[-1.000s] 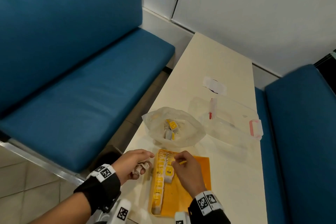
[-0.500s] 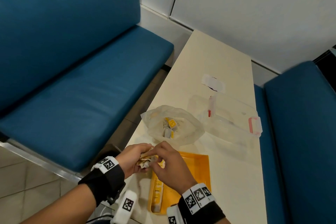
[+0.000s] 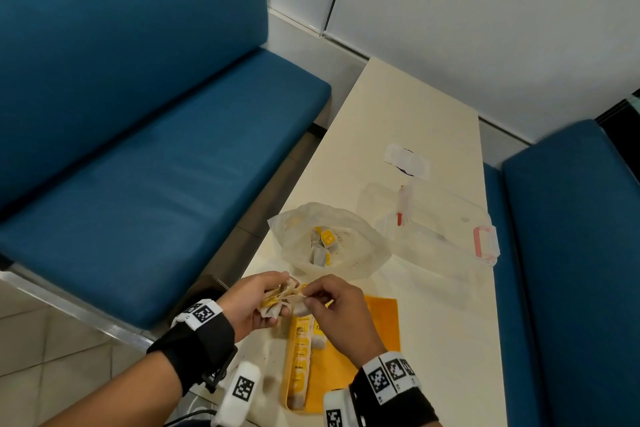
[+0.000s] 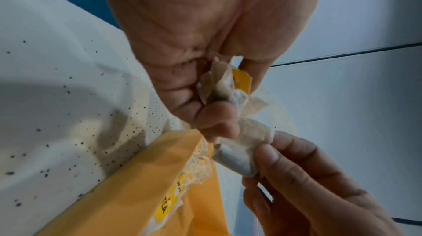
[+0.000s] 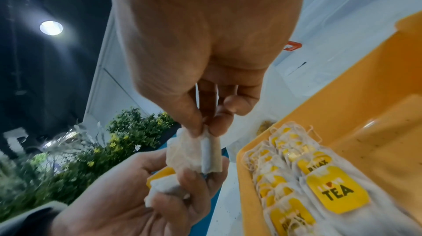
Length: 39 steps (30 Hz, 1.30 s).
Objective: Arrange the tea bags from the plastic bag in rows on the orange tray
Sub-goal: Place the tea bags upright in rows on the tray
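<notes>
The person is working at a cream table [image 3: 408, 121] set between two blue padded benches [image 3: 138, 135], with white wall panels [image 3: 485, 28] closing the corner behind; pale floor tiles are showing at lower left. In the left wrist view the tabletop is showing scattered dark specks.

The left hand [image 3: 254, 303] is curling its fingers round a small clump of tea bags [image 3: 273, 300] just above the near left corner of the orange tray [image 3: 381, 326]. The right hand [image 3: 337, 308] is pinching one tea bag [image 5: 200, 151] by its top edge between thumb and fingertips — this bag is hanging against the left hand's fingers, touching the clump.

On the tray, a row of tea bags [image 3: 301, 354] with yellow tags is lying along the left wall, overlapping one another, with the start of a second row beside it. The plastic bag [image 3: 329, 239] is sitting open just beyond the tray, several tea bags lying inside. A clear lidded container [image 3: 446, 225] with a pink clasp is standing to its right — a white wrapper [image 3: 407, 161] is lying farther along the table.
</notes>
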Each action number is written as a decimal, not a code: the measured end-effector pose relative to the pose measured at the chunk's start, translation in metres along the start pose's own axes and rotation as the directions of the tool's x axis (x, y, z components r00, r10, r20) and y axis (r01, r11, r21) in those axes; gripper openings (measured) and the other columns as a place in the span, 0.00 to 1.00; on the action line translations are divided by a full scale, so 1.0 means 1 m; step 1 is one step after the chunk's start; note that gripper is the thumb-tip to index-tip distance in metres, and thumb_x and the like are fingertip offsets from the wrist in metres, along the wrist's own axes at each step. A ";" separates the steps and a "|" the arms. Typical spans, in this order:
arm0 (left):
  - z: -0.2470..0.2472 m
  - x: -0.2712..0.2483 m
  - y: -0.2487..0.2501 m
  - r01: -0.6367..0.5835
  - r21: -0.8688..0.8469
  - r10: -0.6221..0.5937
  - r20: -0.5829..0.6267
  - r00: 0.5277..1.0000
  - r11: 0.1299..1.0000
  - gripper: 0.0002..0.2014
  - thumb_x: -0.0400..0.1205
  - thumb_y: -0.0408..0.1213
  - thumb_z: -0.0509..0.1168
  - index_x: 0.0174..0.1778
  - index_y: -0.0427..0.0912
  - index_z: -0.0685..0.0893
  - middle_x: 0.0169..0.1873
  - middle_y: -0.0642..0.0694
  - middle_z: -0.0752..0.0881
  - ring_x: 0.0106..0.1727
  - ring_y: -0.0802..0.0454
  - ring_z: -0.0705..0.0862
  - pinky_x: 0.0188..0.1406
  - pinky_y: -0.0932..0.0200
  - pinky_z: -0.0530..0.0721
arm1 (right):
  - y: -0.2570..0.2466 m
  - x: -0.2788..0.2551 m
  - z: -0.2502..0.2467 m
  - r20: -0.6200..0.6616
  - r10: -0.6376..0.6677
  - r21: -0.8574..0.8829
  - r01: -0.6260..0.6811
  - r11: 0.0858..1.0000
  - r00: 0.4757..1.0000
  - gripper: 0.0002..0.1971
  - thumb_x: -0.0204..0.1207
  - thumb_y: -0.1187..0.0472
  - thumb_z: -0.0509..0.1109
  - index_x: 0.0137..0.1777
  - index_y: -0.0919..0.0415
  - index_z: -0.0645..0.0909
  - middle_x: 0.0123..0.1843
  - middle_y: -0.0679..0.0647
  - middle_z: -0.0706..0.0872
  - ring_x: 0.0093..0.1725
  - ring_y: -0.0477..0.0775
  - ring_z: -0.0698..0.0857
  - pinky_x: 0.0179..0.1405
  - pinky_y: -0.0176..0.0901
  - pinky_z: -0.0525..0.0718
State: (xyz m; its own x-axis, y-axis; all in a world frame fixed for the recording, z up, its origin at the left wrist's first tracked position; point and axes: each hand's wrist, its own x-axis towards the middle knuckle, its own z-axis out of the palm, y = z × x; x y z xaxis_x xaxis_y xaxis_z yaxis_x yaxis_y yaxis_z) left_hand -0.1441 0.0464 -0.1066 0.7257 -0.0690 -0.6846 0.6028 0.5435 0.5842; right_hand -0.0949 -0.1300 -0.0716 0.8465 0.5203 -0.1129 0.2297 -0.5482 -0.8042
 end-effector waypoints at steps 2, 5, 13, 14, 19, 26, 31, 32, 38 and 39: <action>0.002 0.000 0.001 -0.004 0.002 0.004 0.016 1.000 1.000 0.17 0.84 0.45 0.69 0.60 0.36 0.87 0.40 0.40 0.88 0.32 0.50 0.84 0.24 0.63 0.78 | 0.004 0.002 -0.003 -0.012 0.065 0.057 -0.065 0.996 0.998 0.11 0.74 0.68 0.75 0.42 0.48 0.87 0.41 0.44 0.89 0.42 0.41 0.85 0.42 0.30 0.82; 0.002 0.001 0.002 -0.031 -0.008 0.031 0.034 0.999 0.999 0.14 0.81 0.47 0.73 0.55 0.40 0.86 0.41 0.42 0.87 0.32 0.51 0.83 0.23 0.64 0.76 | 0.010 0.004 -0.009 -0.010 0.137 0.124 -0.135 0.983 0.991 0.10 0.74 0.68 0.76 0.45 0.50 0.88 0.42 0.47 0.90 0.41 0.42 0.84 0.45 0.37 0.86; 0.002 0.006 0.002 -0.099 0.054 0.098 0.017 0.995 0.994 0.09 0.78 0.41 0.77 0.48 0.45 0.85 0.41 0.44 0.87 0.31 0.54 0.81 0.24 0.64 0.74 | 0.013 0.008 -0.018 0.040 0.219 0.014 -0.220 0.975 0.975 0.10 0.74 0.66 0.70 0.46 0.52 0.90 0.39 0.45 0.89 0.37 0.39 0.84 0.39 0.33 0.82; 0.001 0.007 0.001 -0.108 0.062 0.109 -0.010 0.994 0.992 0.07 0.78 0.40 0.77 0.47 0.45 0.85 0.40 0.45 0.87 0.31 0.54 0.80 0.24 0.63 0.74 | 0.012 0.008 -0.020 0.047 0.222 -0.008 -0.222 0.975 0.974 0.10 0.74 0.66 0.69 0.47 0.52 0.90 0.38 0.44 0.88 0.36 0.38 0.83 0.37 0.32 0.80; -0.004 0.013 -0.001 -0.161 0.081 0.169 -0.100 0.981 0.984 0.04 0.82 0.37 0.72 0.50 0.47 0.92 0.39 0.46 0.87 0.35 0.52 0.79 0.28 0.61 0.75 | 0.009 0.005 -0.030 0.097 0.224 -0.076 -0.217 0.973 0.970 0.11 0.74 0.66 0.67 0.46 0.53 0.90 0.36 0.44 0.86 0.34 0.39 0.82 0.32 0.33 0.78; -0.003 0.010 0.005 -0.195 0.116 0.202 -0.048 0.978 0.974 0.15 0.74 0.48 0.80 0.38 0.42 0.84 0.31 0.44 0.80 0.29 0.53 0.75 0.25 0.61 0.69 | 0.009 0.003 -0.042 0.101 0.231 0.152 -0.244 0.958 0.968 0.09 0.76 0.70 0.72 0.42 0.55 0.89 0.38 0.50 0.91 0.33 0.44 0.83 0.36 0.36 0.80; 0.010 0.006 -0.004 -0.343 0.408 0.303 0.161 0.939 0.846 0.12 0.72 0.45 0.82 0.36 0.42 0.89 0.29 0.49 0.85 0.28 0.58 0.78 0.24 0.63 0.71 | 0.008 -0.002 -0.036 0.156 0.203 0.258 -0.239 0.936 0.967 0.07 0.77 0.73 0.71 0.46 0.62 0.89 0.31 0.46 0.87 0.30 0.43 0.80 0.31 0.30 0.76; 0.015 0.004 -0.006 -0.375 0.414 0.319 0.198 0.927 0.830 0.10 0.73 0.42 0.82 0.38 0.41 0.90 0.28 0.50 0.87 0.27 0.60 0.78 0.24 0.65 0.71 | 0.008 -0.003 -0.033 0.156 0.201 0.283 -0.239 0.929 0.967 0.07 0.77 0.73 0.71 0.46 0.63 0.89 0.30 0.46 0.85 0.29 0.43 0.79 0.29 0.31 0.75; 0.017 0.011 -0.010 -0.510 0.377 0.468 0.205 0.860 0.773 0.13 0.70 0.38 0.84 0.48 0.51 0.92 0.37 0.50 0.90 0.43 0.54 0.89 0.47 0.58 0.87 | 0.007 -0.006 -0.018 0.020 0.300 0.434 -0.279 0.857 0.954 0.08 0.75 0.65 0.78 0.51 0.62 0.84 0.39 0.50 0.84 0.31 0.42 0.79 0.28 0.31 0.76; 0.016 0.012 -0.010 -0.517 0.378 0.471 0.213 0.856 0.768 0.14 0.71 0.38 0.83 0.51 0.53 0.92 0.38 0.51 0.91 0.44 0.54 0.89 0.50 0.57 0.87 | 0.007 -0.005 -0.018 -0.001 0.325 0.431 -0.293 0.853 0.946 0.08 0.74 0.64 0.79 0.50 0.61 0.83 0.40 0.50 0.84 0.32 0.43 0.79 0.29 0.32 0.76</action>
State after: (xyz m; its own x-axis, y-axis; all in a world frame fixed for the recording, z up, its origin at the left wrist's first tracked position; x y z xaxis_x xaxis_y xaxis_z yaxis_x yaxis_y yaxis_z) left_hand -0.1364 0.0268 -0.1135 0.9759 0.0188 -0.2176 0.2130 0.1371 0.9674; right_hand -0.0891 -0.1485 -0.0662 0.8756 0.3134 -0.3675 -0.2590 -0.3375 -0.9050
